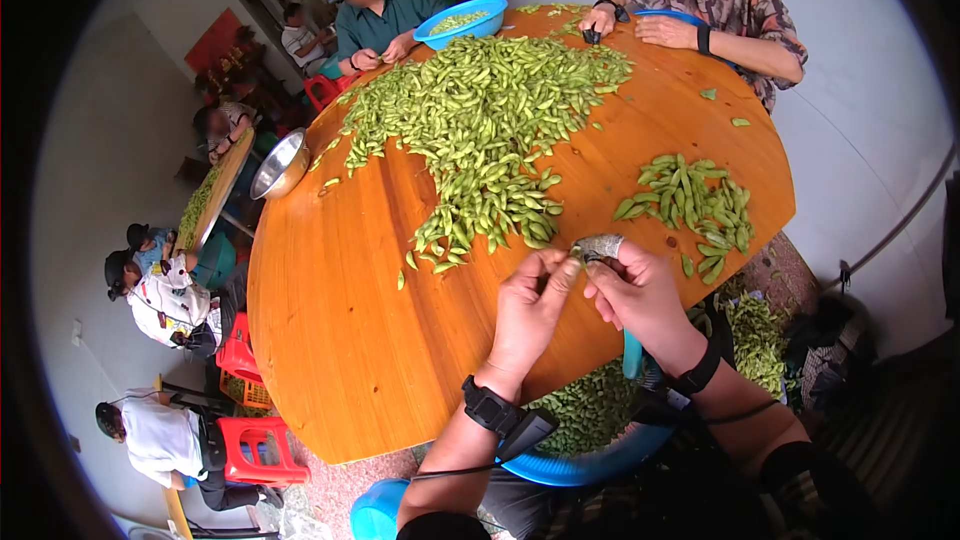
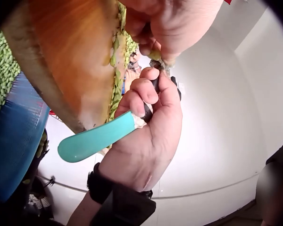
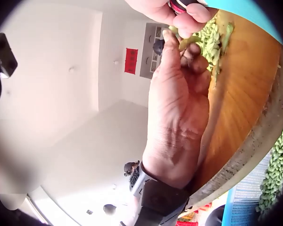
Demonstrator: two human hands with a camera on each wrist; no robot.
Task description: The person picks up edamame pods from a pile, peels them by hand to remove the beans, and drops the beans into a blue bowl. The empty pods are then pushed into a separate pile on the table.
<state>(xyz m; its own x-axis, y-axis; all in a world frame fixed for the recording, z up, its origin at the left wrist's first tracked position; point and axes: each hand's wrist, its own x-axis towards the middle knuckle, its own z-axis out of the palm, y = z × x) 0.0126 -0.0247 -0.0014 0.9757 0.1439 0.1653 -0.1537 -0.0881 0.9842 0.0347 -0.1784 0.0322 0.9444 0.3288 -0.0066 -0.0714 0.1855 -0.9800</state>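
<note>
At the near edge of the round wooden table (image 1: 350, 320), my two hands meet fingertip to fingertip. My left hand (image 1: 528, 305) pinches a soybean pod (image 3: 191, 42) between thumb and fingers; most of the pod is hidden. My right hand (image 1: 645, 295) grips a tool with a curved teal handle (image 2: 96, 141), its working end hidden by the fingers. A grey, silvery piece (image 1: 600, 244) shows at the right fingertips. Beyond my hands spreads a large heap of green soybean pods (image 1: 480, 110). A smaller group of pods (image 1: 690, 195) lies to the right.
Below the table edge is a blue basin (image 1: 590, 475) with many green pods. A blue bowl (image 1: 490, 8) and a metal bowl (image 1: 282, 165) stand at the table's far and left edges. Two people sit across the table. Red stools (image 1: 262, 455) and other people are at left.
</note>
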